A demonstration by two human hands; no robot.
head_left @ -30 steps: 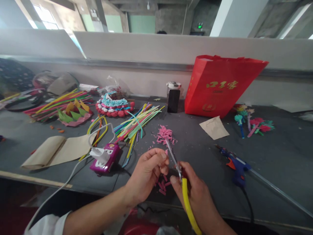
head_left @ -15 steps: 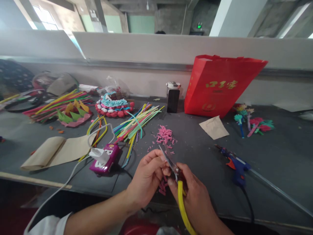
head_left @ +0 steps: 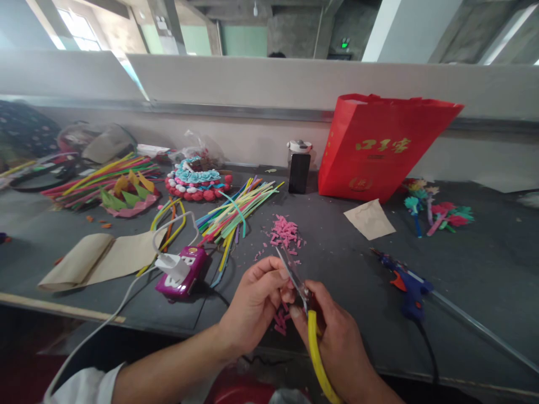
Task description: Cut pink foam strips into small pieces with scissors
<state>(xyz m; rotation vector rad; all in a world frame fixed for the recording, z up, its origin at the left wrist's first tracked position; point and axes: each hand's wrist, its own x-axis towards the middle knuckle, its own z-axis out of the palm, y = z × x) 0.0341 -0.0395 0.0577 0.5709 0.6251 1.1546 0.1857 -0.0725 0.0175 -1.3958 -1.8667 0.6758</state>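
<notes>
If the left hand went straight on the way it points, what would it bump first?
Probably the scissors, whose blades look just ahead of the left hand, though depth is unclear.

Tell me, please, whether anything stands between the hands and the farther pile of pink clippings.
The scissors in the right hand extend toward the pile, their blades by the left hand; beyond, only loose pink scraps lie. Nothing larger visibly stands in the way.

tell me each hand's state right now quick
Left hand: closed, pinching what looks like a small pink piece, mostly hidden.
Right hand: closed, holding the yellow-handled scissors.
</notes>
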